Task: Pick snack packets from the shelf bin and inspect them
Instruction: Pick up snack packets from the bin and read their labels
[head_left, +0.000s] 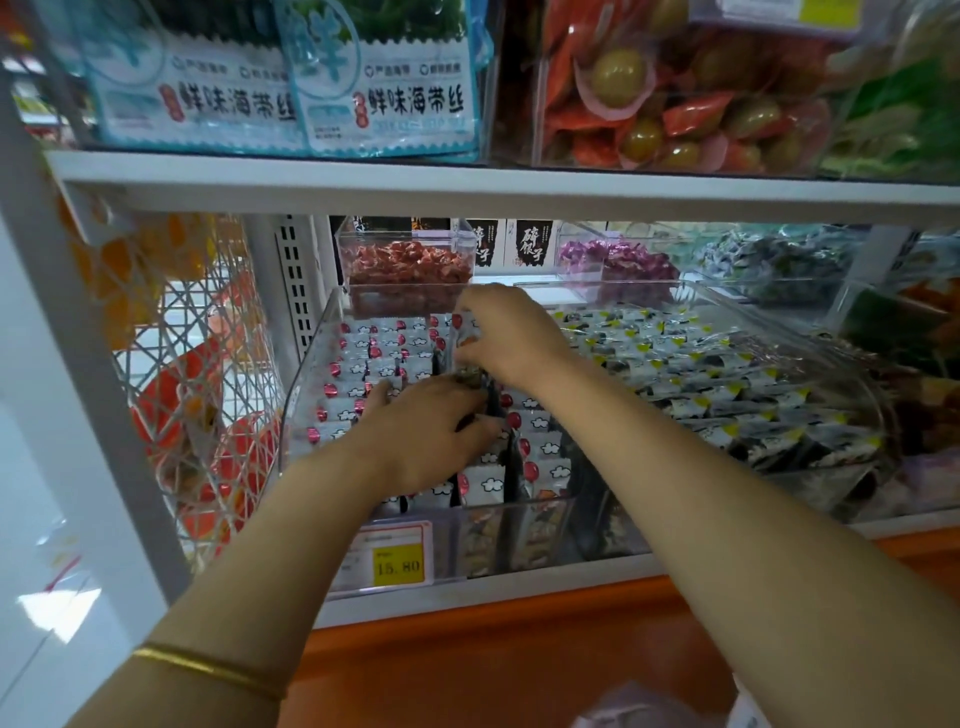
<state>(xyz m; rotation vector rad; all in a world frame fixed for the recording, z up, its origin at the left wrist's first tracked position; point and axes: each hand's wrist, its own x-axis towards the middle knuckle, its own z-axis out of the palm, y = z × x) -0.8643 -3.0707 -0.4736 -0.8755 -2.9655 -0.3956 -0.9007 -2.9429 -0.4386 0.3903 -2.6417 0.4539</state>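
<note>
A clear plastic shelf bin (306, 374) holds rows of small white snack packets (363, 358) with red dots and cloud marks. My right hand (511, 332) reaches in over the bin and pinches one such packet (465, 332) upright between thumb and fingers. My left hand (431, 431) lies lower, over the packets in the bin's middle, its fingers curled round a dark-edged packet (475, 382). Both forearms stretch in from the bottom of the view.
A second clear bin (810, 338) of black-and-white packets with yellow corners stands to the right. Behind are bins of red sweets (408, 262) and purple sweets (618, 260). A yellow price tag (397, 564) hangs on the shelf front. The upper shelf (467, 187) overhangs closely.
</note>
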